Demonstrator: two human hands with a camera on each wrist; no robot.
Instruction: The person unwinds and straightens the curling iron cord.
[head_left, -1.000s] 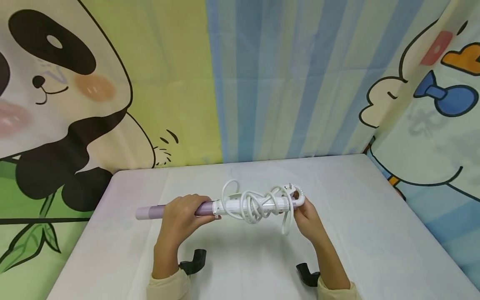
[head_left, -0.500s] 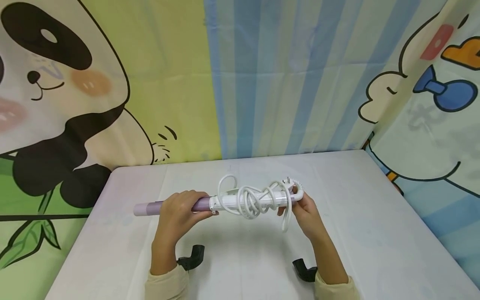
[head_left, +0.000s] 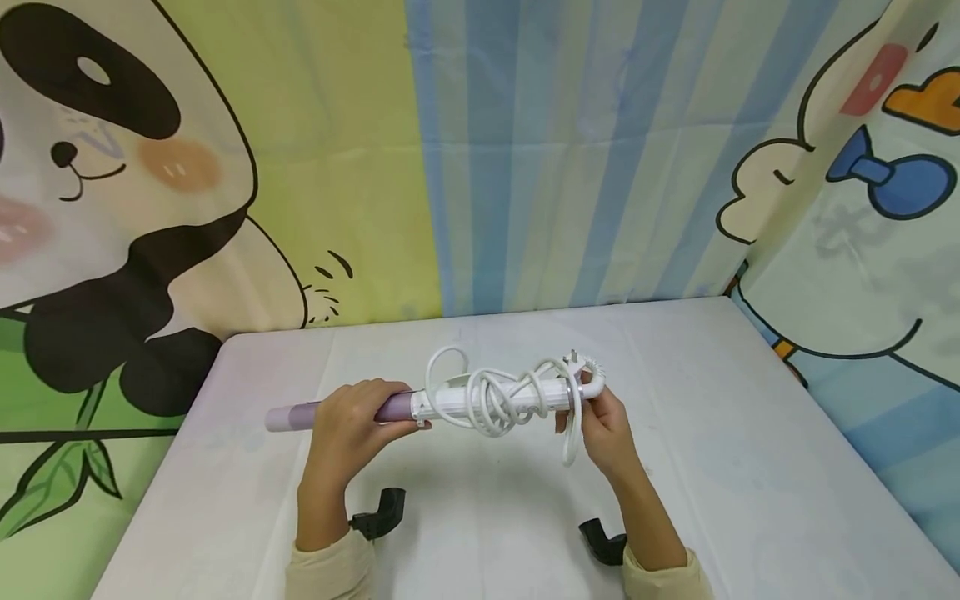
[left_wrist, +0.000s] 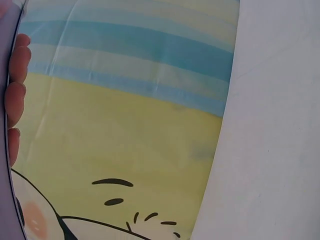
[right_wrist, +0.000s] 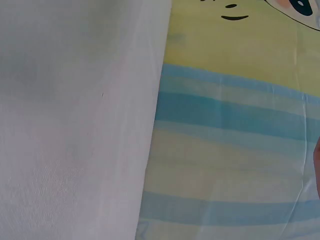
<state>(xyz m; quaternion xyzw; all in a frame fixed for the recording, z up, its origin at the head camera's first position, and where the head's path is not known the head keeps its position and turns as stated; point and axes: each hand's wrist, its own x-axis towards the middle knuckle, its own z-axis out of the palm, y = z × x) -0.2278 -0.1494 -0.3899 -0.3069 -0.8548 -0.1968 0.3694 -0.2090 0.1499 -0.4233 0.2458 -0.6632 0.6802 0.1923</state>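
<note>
A hair styling iron point(head_left: 393, 407) with a purple barrel, pale tip and white handle is held level above the white table in the head view. Its white cord point(head_left: 491, 400) is wound loosely around the handle, and the plug point(head_left: 573, 363) sits at the right end. My left hand point(head_left: 341, 429) grips the purple barrel. My right hand point(head_left: 609, 429) holds the handle's cord end, its fingers partly hidden behind it. At the left wrist view's edge, fingertips point(left_wrist: 16, 105) curl over the purple iron point(left_wrist: 4, 150). Only a sliver of finger point(right_wrist: 317, 160) shows in the right wrist view.
The white table point(head_left: 750, 467) spreads beneath both hands. Black curved mounts point(head_left: 381, 512) sit at both wrists. A striped, cartoon-printed curtain point(head_left: 525, 167) hangs behind the table's back edge and along the sides.
Both hands and the hair styling iron have shifted slightly left and up in the view. Right fingertips now show below the handle. The grip on the iron stays.
</note>
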